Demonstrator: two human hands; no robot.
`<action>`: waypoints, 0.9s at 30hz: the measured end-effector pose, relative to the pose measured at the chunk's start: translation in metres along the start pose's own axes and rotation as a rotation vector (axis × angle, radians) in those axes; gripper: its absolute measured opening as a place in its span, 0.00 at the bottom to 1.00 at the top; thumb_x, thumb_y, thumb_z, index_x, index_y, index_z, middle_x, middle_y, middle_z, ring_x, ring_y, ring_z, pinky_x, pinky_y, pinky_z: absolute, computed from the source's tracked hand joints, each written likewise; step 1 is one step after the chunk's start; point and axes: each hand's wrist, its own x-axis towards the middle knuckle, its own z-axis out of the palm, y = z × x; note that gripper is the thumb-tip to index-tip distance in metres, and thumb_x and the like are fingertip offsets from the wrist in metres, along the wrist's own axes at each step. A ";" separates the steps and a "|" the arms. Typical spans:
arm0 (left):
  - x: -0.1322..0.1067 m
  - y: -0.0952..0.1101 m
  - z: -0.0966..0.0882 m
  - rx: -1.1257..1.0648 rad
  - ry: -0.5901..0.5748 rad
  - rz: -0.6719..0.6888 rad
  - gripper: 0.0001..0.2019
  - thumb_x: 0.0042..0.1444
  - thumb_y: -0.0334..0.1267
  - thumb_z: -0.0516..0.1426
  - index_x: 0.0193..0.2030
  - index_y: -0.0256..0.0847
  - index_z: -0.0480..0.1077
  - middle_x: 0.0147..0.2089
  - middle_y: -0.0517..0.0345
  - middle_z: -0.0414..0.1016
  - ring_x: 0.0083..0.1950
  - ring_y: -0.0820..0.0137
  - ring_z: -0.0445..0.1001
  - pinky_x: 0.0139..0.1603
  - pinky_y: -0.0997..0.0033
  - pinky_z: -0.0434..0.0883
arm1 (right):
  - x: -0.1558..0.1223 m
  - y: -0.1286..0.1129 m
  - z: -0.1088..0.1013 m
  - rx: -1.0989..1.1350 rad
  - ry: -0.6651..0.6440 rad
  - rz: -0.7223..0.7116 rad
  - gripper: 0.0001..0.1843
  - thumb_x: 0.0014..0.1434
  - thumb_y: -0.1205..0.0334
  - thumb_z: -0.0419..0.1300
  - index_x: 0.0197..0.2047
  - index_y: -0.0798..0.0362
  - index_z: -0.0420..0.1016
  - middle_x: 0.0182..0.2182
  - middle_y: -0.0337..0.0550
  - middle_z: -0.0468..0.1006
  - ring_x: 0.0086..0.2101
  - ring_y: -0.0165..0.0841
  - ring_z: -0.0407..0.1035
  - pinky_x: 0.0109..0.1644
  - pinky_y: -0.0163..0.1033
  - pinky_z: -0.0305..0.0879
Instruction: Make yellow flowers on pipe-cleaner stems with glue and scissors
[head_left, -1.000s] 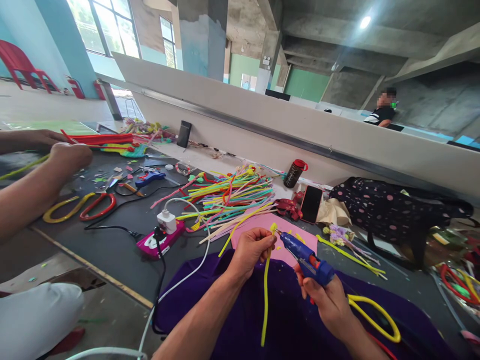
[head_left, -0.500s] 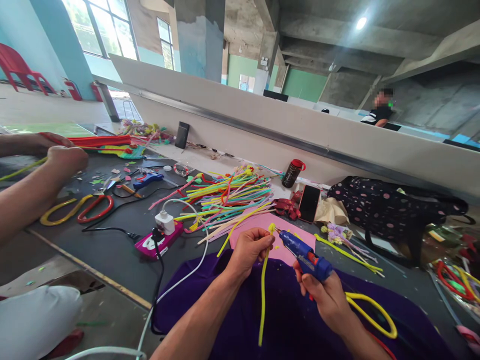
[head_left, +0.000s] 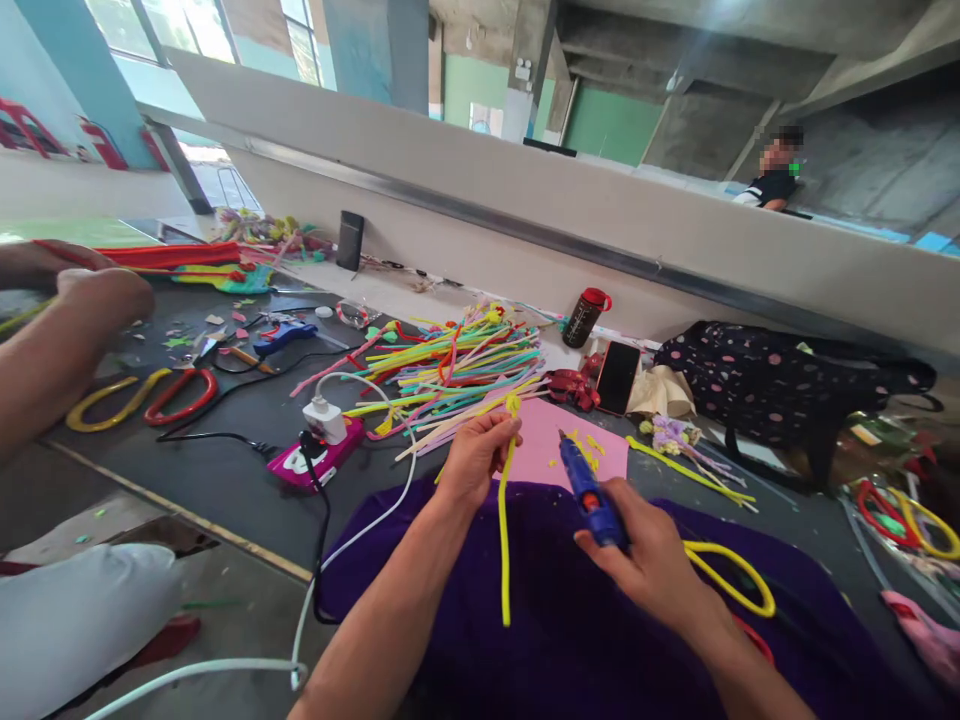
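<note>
Evidently, with the left hand as the dial's centre, the held piece sits close by: a yellow chenille stem (head_left: 505,560) hanging towards six o'clock, its knotted yellow head (head_left: 513,403) poking out at one o'clock. The left hand (head_left: 476,460) pinches it between thumb and fingers just below that head, presumably so the tip stays steady and uncovered. At four o'clock the right hand (head_left: 652,550) grips a blue hot-glue gun (head_left: 589,490), its nozzle aimed towards eleven and well clear of the head; that slant probably keeps the hot end off the fingers. Whether the trigger is squeezed, I cannot tell.

A pink sheet (head_left: 536,450) lies at three o'clock, with yellow scraps (head_left: 594,447) on it; likely it catches trimmings and drips. The pile of coloured chenille stems (head_left: 465,365) spreads at twelve, within easy reach, while yellow-handled scissors (head_left: 735,590) rest at four, partly hidden by the right forearm. A magenta power strip (head_left: 319,465) sits at nine, seemingly placed aside so its cords leave the work area free.
</note>
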 end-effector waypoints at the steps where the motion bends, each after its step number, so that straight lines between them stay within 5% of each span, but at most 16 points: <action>1: 0.001 0.001 -0.001 -0.011 0.006 0.004 0.12 0.41 0.43 0.61 0.22 0.35 0.66 0.17 0.64 0.65 0.13 0.84 0.55 0.13 0.82 0.50 | 0.000 0.000 0.005 -0.077 -0.029 0.004 0.12 0.53 0.57 0.55 0.40 0.53 0.64 0.32 0.43 0.69 0.31 0.35 0.65 0.33 0.38 0.59; 10: 0.001 0.004 0.001 -0.030 -0.002 -0.030 0.13 0.39 0.43 0.62 0.24 0.36 0.65 0.19 0.64 0.67 0.14 0.84 0.57 0.13 0.82 0.51 | 0.004 0.017 0.058 -0.402 -0.158 -0.012 0.20 0.49 0.59 0.59 0.46 0.53 0.63 0.41 0.48 0.67 0.38 0.39 0.65 0.38 0.41 0.63; 17: -0.002 -0.001 0.006 -0.052 -0.020 -0.079 0.12 0.39 0.42 0.62 0.26 0.36 0.66 0.20 0.64 0.69 0.13 0.83 0.58 0.13 0.83 0.53 | 0.012 0.017 0.032 -0.336 -0.205 -0.052 0.26 0.50 0.52 0.59 0.50 0.54 0.64 0.41 0.48 0.70 0.41 0.39 0.66 0.42 0.41 0.62; 21: -0.003 -0.003 0.007 -0.037 -0.048 -0.103 0.12 0.39 0.42 0.62 0.26 0.36 0.67 0.19 0.63 0.69 0.14 0.83 0.58 0.13 0.83 0.52 | 0.045 0.045 0.016 -0.282 -0.107 -0.078 0.11 0.60 0.61 0.50 0.43 0.52 0.70 0.37 0.44 0.75 0.39 0.33 0.68 0.41 0.36 0.60; 27: -0.004 -0.004 0.009 -0.010 -0.092 -0.109 0.12 0.40 0.42 0.61 0.24 0.35 0.67 0.18 0.63 0.68 0.13 0.84 0.57 0.13 0.82 0.51 | 0.089 0.074 0.036 -0.428 -0.244 -0.104 0.09 0.58 0.64 0.53 0.38 0.50 0.74 0.35 0.42 0.75 0.38 0.32 0.67 0.40 0.34 0.59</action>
